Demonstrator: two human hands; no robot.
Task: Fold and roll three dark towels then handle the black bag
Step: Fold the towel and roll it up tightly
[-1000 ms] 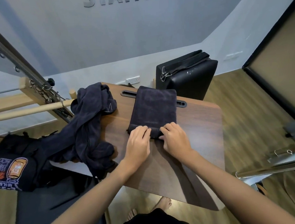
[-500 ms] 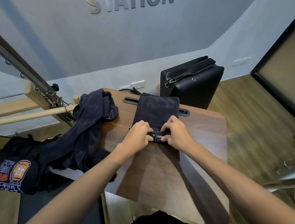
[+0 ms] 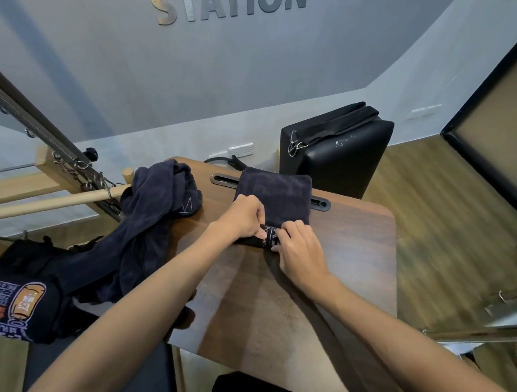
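A: Head view: what's changed on the folded towel?

B: A second ago both hands lay flat on its near edge; now the left hand and right hand curl round a started roll on the wooden table.

A: So rolling has begun?

B: I'd say so. The unfolded towels and black bag wait at left.

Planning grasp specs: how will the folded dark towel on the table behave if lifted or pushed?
The folded towel is probably floppy: the unfolded towels beside it sag over the table edge. The rolled end likely springs open unless both hands, left and right, hold it. Likely light.
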